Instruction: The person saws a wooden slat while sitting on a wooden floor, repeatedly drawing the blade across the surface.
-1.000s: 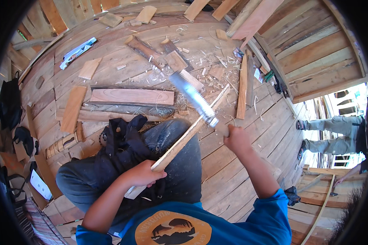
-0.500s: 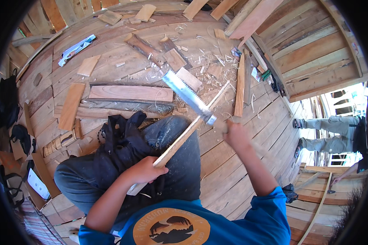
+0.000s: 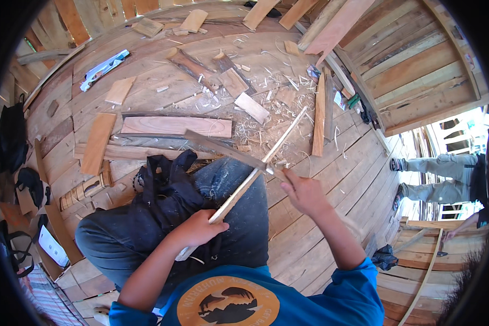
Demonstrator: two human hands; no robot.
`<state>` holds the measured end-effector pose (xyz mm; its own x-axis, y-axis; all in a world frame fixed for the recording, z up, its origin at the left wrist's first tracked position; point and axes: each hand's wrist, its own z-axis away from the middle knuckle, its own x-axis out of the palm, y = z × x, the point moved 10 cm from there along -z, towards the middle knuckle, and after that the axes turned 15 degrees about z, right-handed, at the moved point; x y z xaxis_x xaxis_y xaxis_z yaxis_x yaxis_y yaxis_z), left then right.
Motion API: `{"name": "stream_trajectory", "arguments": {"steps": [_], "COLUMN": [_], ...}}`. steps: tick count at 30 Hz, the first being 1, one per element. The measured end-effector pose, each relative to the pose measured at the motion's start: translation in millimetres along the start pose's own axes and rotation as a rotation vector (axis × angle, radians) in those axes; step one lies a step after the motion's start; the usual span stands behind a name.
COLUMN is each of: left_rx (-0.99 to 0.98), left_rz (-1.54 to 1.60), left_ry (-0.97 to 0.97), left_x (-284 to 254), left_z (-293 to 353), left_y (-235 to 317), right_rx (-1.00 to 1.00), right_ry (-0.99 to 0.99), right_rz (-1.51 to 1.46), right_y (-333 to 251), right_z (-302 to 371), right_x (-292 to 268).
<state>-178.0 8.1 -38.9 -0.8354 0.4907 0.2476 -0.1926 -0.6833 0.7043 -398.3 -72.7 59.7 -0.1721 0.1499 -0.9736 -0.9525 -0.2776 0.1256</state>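
Observation:
My left hand [image 3: 196, 228] is closed around the lower part of a long thin wooden strip [image 3: 280, 142], which slants up and right across my thigh. In my right hand [image 3: 308, 194] is the handle of a saw-toothed machete [image 3: 217, 146]. Its long metal blade points up and left and crosses over the strip near the middle. The teeth along one edge showed earlier; now the blade is turned and they are hard to make out. Black cloth [image 3: 163, 185] lies across my lap beside the left hand.
Wood shavings [image 3: 277, 81] litter the plank floor ahead. Around them lie a reddish board [image 3: 174, 126], an upright-lying plank [image 3: 319, 114] and several bark-edged offcuts [image 3: 193, 65]. A person [image 3: 443, 179] stands at the right. A cardboard box [image 3: 54, 228] is on the left.
The machete has swung left and its blade has turned, its tip now lower and farther left. My right hand has moved slightly left and down. The left hand keeps hold of the strip.

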Motion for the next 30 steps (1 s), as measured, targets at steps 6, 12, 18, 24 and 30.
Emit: {"name": "stream_trajectory", "arguments": {"steps": [6, 12, 18, 24, 30], "left_rx": [0.085, 0.104, 0.206, 0.182, 0.117], "left_rz": [-0.112, -0.188, -0.276, -0.316, -0.264], "left_ry": [0.045, 0.106, 0.174, 0.250, 0.276], "left_x": [2, -1, 4, 8, 17], "left_z": [1, 5, 7, 10, 23], "left_y": [7, 9, 17, 9, 33], "right_rx": [0.325, -0.022, 0.160, 0.021, -0.009], "right_ry": [-0.011, -0.041, 0.094, 0.047, 0.105], "right_rz": [0.154, 0.079, 0.185, 0.183, 0.237], "right_y": [113, 0, 81, 22, 50], "right_z": [-12, -3, -27, -9, -19], "right_x": [2, 6, 2, -3, 6]}}
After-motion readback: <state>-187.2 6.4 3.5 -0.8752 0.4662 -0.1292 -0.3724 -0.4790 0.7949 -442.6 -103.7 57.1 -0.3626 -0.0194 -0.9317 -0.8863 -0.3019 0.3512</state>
